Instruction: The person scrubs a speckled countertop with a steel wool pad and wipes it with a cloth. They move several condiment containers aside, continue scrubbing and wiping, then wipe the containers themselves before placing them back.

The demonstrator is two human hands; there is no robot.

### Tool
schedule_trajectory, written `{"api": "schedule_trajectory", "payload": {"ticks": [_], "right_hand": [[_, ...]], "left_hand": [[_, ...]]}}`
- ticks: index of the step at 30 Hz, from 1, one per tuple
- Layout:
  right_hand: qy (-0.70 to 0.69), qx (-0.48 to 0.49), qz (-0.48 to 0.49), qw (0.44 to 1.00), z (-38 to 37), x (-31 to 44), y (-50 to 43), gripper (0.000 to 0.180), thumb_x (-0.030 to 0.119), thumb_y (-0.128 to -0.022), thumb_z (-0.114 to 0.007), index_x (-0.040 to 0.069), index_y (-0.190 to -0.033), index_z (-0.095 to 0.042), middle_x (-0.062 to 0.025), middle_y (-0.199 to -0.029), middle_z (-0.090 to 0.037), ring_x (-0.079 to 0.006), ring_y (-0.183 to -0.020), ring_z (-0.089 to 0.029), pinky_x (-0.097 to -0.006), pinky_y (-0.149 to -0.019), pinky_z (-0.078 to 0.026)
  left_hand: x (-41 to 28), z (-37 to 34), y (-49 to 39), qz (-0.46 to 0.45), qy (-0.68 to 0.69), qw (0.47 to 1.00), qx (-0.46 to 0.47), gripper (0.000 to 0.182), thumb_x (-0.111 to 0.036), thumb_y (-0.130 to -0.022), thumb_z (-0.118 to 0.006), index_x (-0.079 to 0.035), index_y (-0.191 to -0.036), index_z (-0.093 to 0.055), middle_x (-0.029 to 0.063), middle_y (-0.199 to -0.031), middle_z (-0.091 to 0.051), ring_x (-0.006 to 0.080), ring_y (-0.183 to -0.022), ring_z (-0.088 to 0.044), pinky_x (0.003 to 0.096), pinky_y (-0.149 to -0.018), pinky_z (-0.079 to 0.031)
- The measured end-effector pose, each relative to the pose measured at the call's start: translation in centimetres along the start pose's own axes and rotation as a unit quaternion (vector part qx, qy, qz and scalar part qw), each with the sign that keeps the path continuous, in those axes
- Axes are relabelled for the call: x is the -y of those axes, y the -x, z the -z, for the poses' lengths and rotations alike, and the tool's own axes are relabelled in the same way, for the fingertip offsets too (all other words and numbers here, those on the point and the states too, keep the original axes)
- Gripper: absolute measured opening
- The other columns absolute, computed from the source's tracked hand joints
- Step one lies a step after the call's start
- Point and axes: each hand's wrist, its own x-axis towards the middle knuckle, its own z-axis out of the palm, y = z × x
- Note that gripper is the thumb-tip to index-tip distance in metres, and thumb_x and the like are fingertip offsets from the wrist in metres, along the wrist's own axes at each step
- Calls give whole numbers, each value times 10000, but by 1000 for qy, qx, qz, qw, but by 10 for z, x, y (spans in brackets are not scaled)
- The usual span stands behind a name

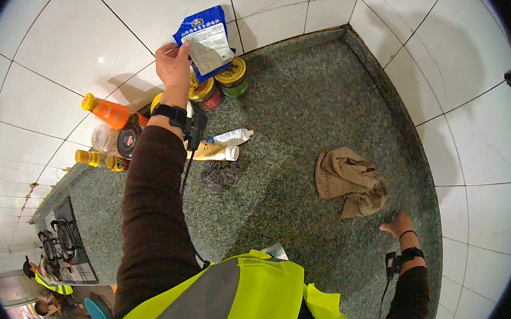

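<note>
My left hand (175, 65) is shut on a blue seasoning packet (207, 42) with a white printed panel, held upright against the tiled wall. Just below it are a jar with a yellow lid and red label (205, 93) and another with a green label (233, 77). Near my left wrist, a squeeze bottle with a white cap (218, 152) and a white tube (232, 137) lie on the granite counter. My right hand (399, 226) rests low over the counter at the right, thumb apart, with nothing seen in it. A crumpled brown ribbed cloth (351, 181) lies just beyond that hand.
An orange bottle with a yellow cap (110, 111), a clear jar (105, 138) and small yellow-capped bottles (91, 157) are at the left. A gas stove (65, 242) stands farther left, near people in the background and a blue basin (96, 312). Tiled walls border the counter.
</note>
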Motion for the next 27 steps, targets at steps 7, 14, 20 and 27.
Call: {"api": "schedule_trajectory", "payload": {"ticks": [7,14,20,27], "right_hand": [[-57,-1,38,998,-29,-28,-37,1028,538,-611,-805,-109,-1286,-379,-268,-1211,-534,-351,-954,-617,-430,-744,-548],[50,-19,-7,999,-27,-30,-37,1015,528,-609,-813,-125,-1260,-388,-270,-1092,-597,-328,-860,-637,-425,-656,-552],[-16,-47,13,999,-10,-18,-13,1099,564,-517,-839,-88,-1292,-413,-266,-1262,-510,-396,-1138,-523,-482,-892,-497],[-31,8,29,999,4,-4,-2,1133,587,-522,-822,-83,-1323,-382,-273,-1317,-455,-390,-1212,-462,-485,-946,-472]], "left_hand": [[-9,19,51,-204,-227,952,34,527,-192,-689,-741,32,-1114,-524,193,-988,-578,330,-925,-559,391,-823,-453],[5,70,187,-302,-233,854,354,374,4,-725,-585,-41,-1094,-547,177,-1065,-558,373,-998,-535,431,-873,-449],[26,125,186,-270,-343,835,336,394,13,-722,-568,-54,-1110,-575,162,-1117,-580,358,-1042,-536,431,-895,-448],[49,132,139,-323,-453,716,421,538,-9,-705,-592,-85,-1234,-530,125,-1249,-544,336,-1164,-485,443,-936,-414]]}}
